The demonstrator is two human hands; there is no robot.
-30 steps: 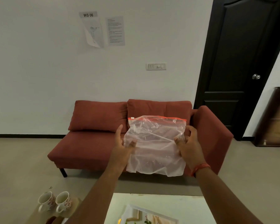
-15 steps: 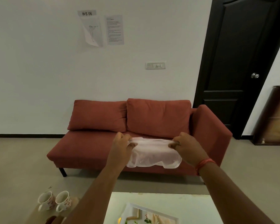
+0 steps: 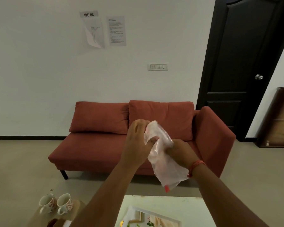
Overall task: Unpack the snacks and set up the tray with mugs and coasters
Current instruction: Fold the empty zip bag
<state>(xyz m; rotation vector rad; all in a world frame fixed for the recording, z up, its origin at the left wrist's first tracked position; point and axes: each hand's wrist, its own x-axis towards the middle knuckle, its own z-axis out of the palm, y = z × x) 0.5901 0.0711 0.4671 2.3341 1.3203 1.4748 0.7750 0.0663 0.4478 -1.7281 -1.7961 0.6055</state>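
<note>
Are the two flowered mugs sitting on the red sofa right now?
No. Both mugs stand side by side on a low surface at the lower left, well in front of the sofa.

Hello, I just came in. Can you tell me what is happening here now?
A person stands facing a red sofa and holds a clear plastic zip bag in the air with both hands. The left hand holds its upper part, and the right hand has its grip around the middle, so the bag is crumpled between them. It looks empty. Two floral mugs stand side by side on a low surface at lower left, not yet handled.
</note>
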